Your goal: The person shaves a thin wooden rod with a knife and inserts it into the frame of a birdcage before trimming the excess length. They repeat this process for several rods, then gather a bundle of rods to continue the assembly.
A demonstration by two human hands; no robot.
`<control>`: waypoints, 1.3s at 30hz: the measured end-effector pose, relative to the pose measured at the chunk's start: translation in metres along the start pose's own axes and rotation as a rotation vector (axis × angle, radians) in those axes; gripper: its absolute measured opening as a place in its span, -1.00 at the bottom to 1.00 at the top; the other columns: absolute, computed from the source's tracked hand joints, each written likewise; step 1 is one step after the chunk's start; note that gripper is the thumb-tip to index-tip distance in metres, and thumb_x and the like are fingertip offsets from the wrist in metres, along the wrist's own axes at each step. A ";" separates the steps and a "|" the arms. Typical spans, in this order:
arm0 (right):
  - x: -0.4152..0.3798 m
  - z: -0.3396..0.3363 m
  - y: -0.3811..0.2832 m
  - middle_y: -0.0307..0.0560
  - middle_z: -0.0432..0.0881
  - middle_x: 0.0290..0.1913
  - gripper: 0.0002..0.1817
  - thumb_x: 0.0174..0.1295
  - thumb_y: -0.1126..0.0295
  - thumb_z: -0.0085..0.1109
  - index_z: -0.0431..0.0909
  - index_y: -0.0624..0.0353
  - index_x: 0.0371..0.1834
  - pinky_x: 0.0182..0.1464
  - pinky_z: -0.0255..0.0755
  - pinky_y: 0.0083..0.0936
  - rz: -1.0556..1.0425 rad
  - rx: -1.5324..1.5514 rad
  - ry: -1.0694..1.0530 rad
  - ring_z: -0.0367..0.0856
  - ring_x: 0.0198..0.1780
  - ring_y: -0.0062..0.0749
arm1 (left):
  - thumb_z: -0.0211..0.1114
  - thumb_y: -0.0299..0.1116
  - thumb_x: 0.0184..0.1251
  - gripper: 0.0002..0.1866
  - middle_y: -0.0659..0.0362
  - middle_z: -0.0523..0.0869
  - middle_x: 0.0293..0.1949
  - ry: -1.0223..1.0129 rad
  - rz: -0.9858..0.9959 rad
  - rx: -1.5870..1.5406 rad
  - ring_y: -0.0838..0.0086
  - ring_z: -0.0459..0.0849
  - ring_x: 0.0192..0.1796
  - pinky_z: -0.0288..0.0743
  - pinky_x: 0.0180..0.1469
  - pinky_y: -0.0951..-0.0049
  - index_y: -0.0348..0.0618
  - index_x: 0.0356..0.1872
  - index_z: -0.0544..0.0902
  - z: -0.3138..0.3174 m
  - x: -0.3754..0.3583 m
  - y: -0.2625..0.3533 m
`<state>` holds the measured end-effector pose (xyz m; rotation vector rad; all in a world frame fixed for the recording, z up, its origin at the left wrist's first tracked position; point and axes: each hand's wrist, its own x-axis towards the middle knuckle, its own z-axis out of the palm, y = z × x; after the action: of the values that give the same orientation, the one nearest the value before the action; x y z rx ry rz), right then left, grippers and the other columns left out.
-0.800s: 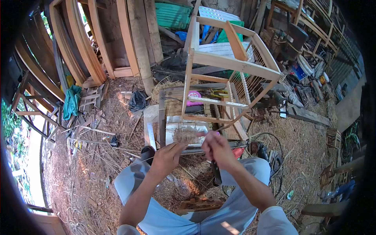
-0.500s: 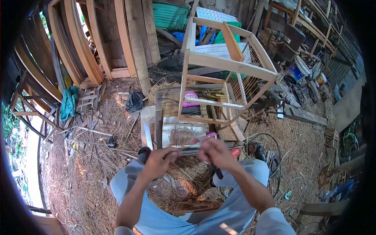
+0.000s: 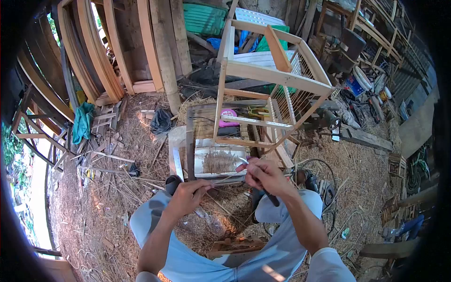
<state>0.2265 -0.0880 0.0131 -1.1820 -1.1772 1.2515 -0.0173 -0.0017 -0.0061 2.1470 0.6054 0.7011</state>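
Observation:
My right hand [image 3: 270,177] is closed around a small knife, its dark handle [image 3: 271,198] sticking out below the palm and its pale blade [image 3: 242,160] showing past the fingers. The fingers of my left hand [image 3: 190,195] are pinched together on what looks like a thin stick; its outline is faint. Beside that hand stands a saw with a black handle [image 3: 173,184] and pale blade [image 3: 177,162]. Beyond both hands is a low wooden workbench [image 3: 190,155] with a worn whitish block [image 3: 221,160]. A wooden cage frame [image 3: 268,77] with thin bars rests on it.
A pink round container [image 3: 229,116] sits under the cage frame. Curved wooden frames [image 3: 91,51] lean at the left wall. A green cloth [image 3: 83,123] hangs at left. Shavings cover the floor [image 3: 108,207]. Black cable [image 3: 324,164] loops at right, near a timber beam [image 3: 366,140].
My right hand has moved right and slightly away from my left hand, turning so the knife blade points up and left. My left hand has shifted slightly down and left.

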 end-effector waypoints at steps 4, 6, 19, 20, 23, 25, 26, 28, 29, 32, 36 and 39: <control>0.000 0.037 0.004 -0.29 0.48 -0.59 -0.76 0.40 0.33 -0.09 0.48 0.31 -0.23 -0.53 0.21 -0.68 0.024 0.023 -0.134 0.34 -0.58 -0.71 | 0.16 -0.47 0.31 -0.82 0.14 0.65 -0.37 -0.237 -0.281 -0.345 0.51 0.59 -0.35 0.44 -0.33 0.51 -0.31 -0.12 0.55 0.000 -0.004 0.007; 0.000 0.042 -0.002 -0.20 0.56 -0.55 -0.79 0.34 0.35 0.03 0.54 0.31 -0.18 -0.43 0.35 -0.62 -0.018 -0.108 -0.234 0.47 -0.49 -0.66 | 0.15 -0.46 0.33 -0.82 0.18 0.63 -0.38 -0.302 -0.322 -0.506 0.56 0.55 -0.36 0.41 -0.35 0.55 -0.31 -0.11 0.54 0.004 -0.007 0.007; -0.002 0.003 -0.018 -0.26 0.47 -0.66 -0.85 0.28 0.39 0.10 0.53 0.25 -0.37 -0.63 0.16 -0.77 0.126 0.140 0.085 0.37 -0.64 -0.71 | 0.15 -0.44 0.33 -0.85 0.16 0.66 -0.32 -0.141 -0.239 -0.439 0.61 0.56 -0.27 0.45 -0.21 0.56 -0.34 -0.23 0.59 0.008 -0.002 0.002; -0.002 0.011 -0.014 -0.24 0.48 -0.64 -0.85 0.28 0.40 0.10 0.51 0.25 -0.37 -0.64 0.14 -0.76 0.154 0.110 0.065 0.36 -0.64 -0.71 | 0.15 -0.44 0.33 -0.84 0.16 0.66 -0.32 -0.148 -0.191 -0.410 0.60 0.57 -0.27 0.46 -0.20 0.55 -0.35 -0.22 0.59 0.009 -0.002 -0.001; -0.001 0.050 0.008 -0.24 0.50 -0.61 -0.85 0.27 0.38 0.13 0.51 0.25 -0.36 -0.64 0.13 -0.75 0.032 0.084 -0.029 0.34 -0.63 -0.73 | 0.16 -0.43 0.33 -0.83 0.16 0.66 -0.30 -0.077 -0.227 -0.520 0.58 0.58 -0.26 0.46 -0.18 0.53 -0.35 -0.20 0.59 0.024 -0.007 0.000; 0.001 0.044 0.010 -0.25 0.51 -0.58 -0.84 0.26 0.37 0.15 0.52 0.25 -0.32 -0.62 0.13 -0.75 0.048 0.090 -0.009 0.33 -0.62 -0.75 | 0.15 -0.44 0.34 -0.82 0.16 0.65 -0.27 -0.081 -0.276 -0.523 0.58 0.58 -0.22 0.45 -0.14 0.55 -0.35 -0.18 0.58 0.023 -0.003 0.007; -0.001 0.039 0.004 -0.27 0.52 -0.58 -0.85 0.27 0.38 0.14 0.53 0.27 -0.33 -0.57 0.19 -0.75 0.099 0.106 -0.032 0.36 -0.58 -0.74 | 0.15 -0.44 0.34 -0.82 0.16 0.65 -0.26 -0.106 -0.262 -0.541 0.59 0.57 -0.20 0.44 -0.12 0.56 -0.35 -0.16 0.57 0.022 -0.001 0.010; 0.000 0.036 0.003 -0.29 0.51 -0.59 -0.84 0.26 0.35 0.16 0.55 0.24 -0.32 -0.63 0.13 -0.76 0.115 0.117 -0.017 0.32 -0.63 -0.76 | 0.15 -0.44 0.35 -0.81 0.17 0.65 -0.24 -0.123 -0.243 -0.558 0.59 0.56 -0.18 0.43 -0.10 0.57 -0.35 -0.14 0.57 0.020 0.003 0.014; 0.000 0.036 0.001 -0.29 0.51 -0.59 -0.84 0.26 0.35 0.16 0.55 0.24 -0.32 -0.63 0.13 -0.76 0.115 0.114 -0.022 0.32 -0.63 -0.76 | 0.13 -0.44 0.35 -0.81 0.17 0.64 -0.24 -0.135 -0.257 -0.551 0.59 0.55 -0.18 0.42 -0.10 0.57 -0.35 -0.14 0.56 0.020 0.004 0.016; -0.001 0.027 -0.005 -0.30 0.49 -0.60 -0.83 0.25 0.34 0.17 0.56 0.24 -0.32 -0.64 0.11 -0.76 0.133 0.068 0.000 0.30 -0.64 -0.77 | 0.12 -0.43 0.37 -0.81 0.19 0.63 -0.25 -0.157 -0.240 -0.548 0.59 0.53 -0.19 0.41 -0.10 0.57 -0.35 -0.14 0.56 0.016 0.003 0.015; -0.002 0.007 -0.014 -0.28 0.47 -0.63 -0.83 0.28 0.38 0.12 0.56 0.29 -0.33 -0.67 0.14 -0.71 0.123 0.040 0.177 0.31 -0.67 -0.72 | 0.11 -0.40 0.38 -0.81 0.21 0.62 -0.26 -0.197 -0.270 -0.520 0.58 0.52 -0.21 0.41 -0.12 0.53 -0.35 -0.18 0.56 0.008 -0.005 0.011; -0.003 0.005 -0.015 -0.27 0.46 -0.64 -0.82 0.28 0.38 0.11 0.57 0.30 -0.33 -0.69 0.11 -0.71 0.154 0.164 0.178 0.28 -0.70 -0.72 | 0.13 -0.39 0.36 -0.82 0.21 0.64 -0.31 -0.203 -0.203 -0.438 0.57 0.53 -0.25 0.42 -0.15 0.52 -0.31 -0.20 0.58 -0.002 -0.004 0.007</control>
<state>0.2225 -0.0905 0.0279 -1.2513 -0.8500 1.3017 -0.0205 -0.0069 -0.0004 1.6963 0.4980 0.4479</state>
